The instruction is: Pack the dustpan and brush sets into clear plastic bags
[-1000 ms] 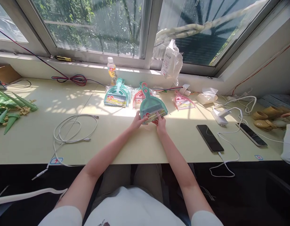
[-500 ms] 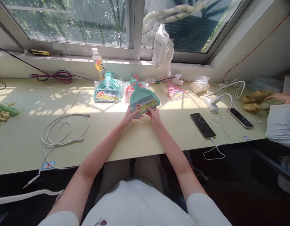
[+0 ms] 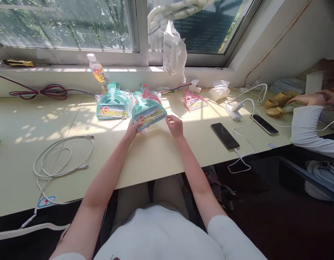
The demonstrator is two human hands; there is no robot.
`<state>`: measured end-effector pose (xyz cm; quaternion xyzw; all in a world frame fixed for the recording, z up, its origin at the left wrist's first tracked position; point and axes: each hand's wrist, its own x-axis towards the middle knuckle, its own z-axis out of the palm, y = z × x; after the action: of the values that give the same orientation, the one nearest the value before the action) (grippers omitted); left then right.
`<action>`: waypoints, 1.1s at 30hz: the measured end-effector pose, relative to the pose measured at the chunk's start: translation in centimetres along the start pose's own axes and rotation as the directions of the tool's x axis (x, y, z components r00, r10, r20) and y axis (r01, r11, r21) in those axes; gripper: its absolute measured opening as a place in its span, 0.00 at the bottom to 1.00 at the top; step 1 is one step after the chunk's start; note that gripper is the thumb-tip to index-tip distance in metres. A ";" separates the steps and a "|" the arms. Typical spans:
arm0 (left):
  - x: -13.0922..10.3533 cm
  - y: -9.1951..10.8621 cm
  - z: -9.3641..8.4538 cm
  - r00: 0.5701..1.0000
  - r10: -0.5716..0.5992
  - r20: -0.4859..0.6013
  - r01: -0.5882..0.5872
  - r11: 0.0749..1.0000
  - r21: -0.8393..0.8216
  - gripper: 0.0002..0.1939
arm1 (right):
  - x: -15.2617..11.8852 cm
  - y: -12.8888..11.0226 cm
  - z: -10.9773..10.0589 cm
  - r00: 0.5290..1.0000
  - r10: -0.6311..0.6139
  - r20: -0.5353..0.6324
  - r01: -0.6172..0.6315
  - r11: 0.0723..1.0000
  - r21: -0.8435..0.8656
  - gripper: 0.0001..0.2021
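Observation:
A green dustpan and brush set in clear wrap, with a yellow label, is held tilted over the table. My left hand grips its lower left edge, fingers closed. At its right corner, my right hand pinches the edge with its fingertips. Just behind it lies a pink dustpan set, partly covered by the held one. Another wrapped green dustpan set sits to the left. Farther right is a smaller pink dustpan set.
A bottle stands at the back by the windowsill. A coiled white cable lies on the left of the table. On the right are two phones, a white charger and another person's arm.
The view has turned slightly right. My right hand has shifted from the set's lower edge to its right corner. My left hand still grips the lower left.

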<state>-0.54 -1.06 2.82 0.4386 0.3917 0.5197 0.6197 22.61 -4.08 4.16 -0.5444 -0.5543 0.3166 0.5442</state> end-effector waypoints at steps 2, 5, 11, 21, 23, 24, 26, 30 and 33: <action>0.3 0.1 -0.7 0.999 -0.027 -0.031 0.026 0.999 -0.020 0.20 | 0.0 -0.1 -0.7 0.979 -0.201 0.037 0.204 0.962 -0.183 0.13; 0.7 0.2 -1.4 0.997 -0.071 -0.040 0.070 0.997 -0.024 0.15 | 0.1 0.1 -1.1 0.929 -0.316 0.194 0.365 0.870 -0.330 0.17; 0.5 0.3 -1.4 0.989 -0.133 0.066 0.130 0.990 0.048 0.15 | 0.4 0.9 -0.6 0.920 -0.390 0.032 0.374 0.854 -0.360 0.05; -1.0 1.2 -1.4 0.896 -0.294 0.333 0.192 0.932 0.307 0.27 | 1.1 3.4 0.5 0.990 -0.135 -0.031 0.132 0.988 -0.082 0.11; -1.1 1.2 -1.4 0.899 -0.285 0.334 0.184 0.935 0.303 0.30 | 1.3 4.3 0.7 0.999 0.000 0.048 -0.003 0.998 0.059 0.25; -1.1 1.2 -1.4 0.899 -0.281 0.337 0.182 0.937 0.298 0.30 | 1.4 4.6 0.7 0.993 0.065 0.098 -0.078 0.988 0.130 0.31; -1.2 1.0 -1.1 0.903 -0.264 0.339 0.170 0.944 0.282 0.29 | 1.7 5.1 0.6 0.969 0.158 0.192 -0.203 0.948 0.244 0.38; -1.4 0.7 -0.6 0.945 -0.148 0.291 0.090 0.975 0.204 0.36 | 2.0 5.5 0.2 0.970 0.191 0.150 -0.234 0.904 0.358 0.38; -1.2 -0.1 -0.4 0.955 -0.058 0.291 -0.002 0.980 0.201 0.56 | 1.9 5.7 0.2 0.980 0.191 0.049 -0.196 0.907 0.374 0.32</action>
<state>-1.10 -2.18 2.67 0.5657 0.3510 0.3975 0.6315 24.22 -1.00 -0.75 -0.4803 -0.4296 0.4724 0.6013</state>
